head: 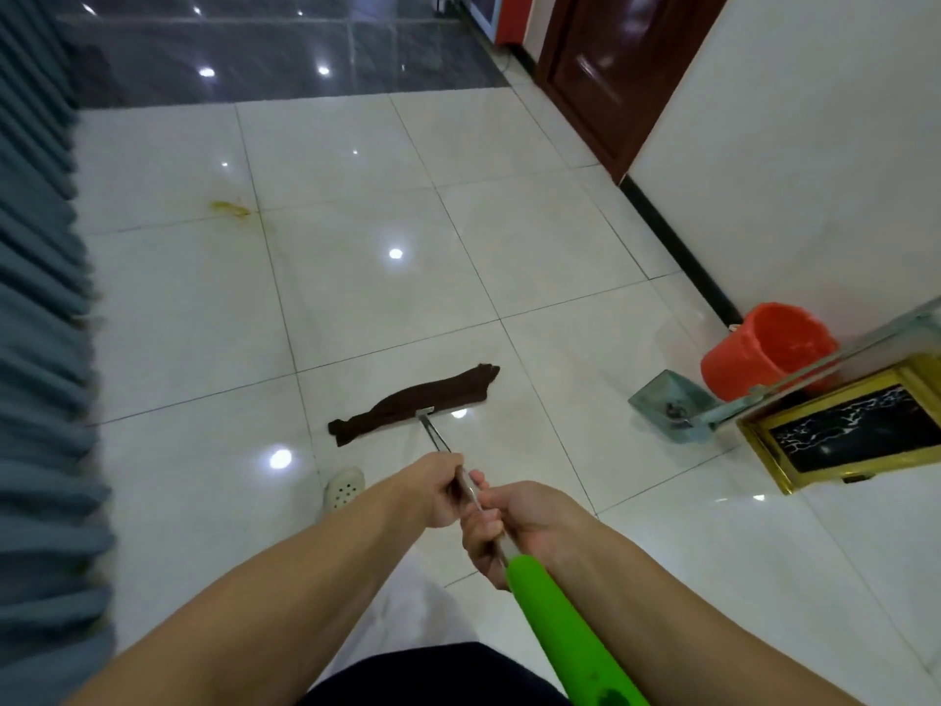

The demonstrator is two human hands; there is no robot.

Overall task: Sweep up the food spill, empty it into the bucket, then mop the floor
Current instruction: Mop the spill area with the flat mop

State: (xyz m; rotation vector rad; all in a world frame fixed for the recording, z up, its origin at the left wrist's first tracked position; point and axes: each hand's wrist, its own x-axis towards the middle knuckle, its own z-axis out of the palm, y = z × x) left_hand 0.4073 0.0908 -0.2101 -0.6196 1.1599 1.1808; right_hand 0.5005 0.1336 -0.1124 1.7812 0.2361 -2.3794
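Mop (413, 405) gripped by both hands (438, 494) (514, 527), fingers wrapped round handle; best pushed flat toward yellow stain (230, 208).

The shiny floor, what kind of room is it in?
Probably an indoor hallway or lobby: glossy white floor tiles, a dark wooden door in the wall, and a blue curtain down one side.
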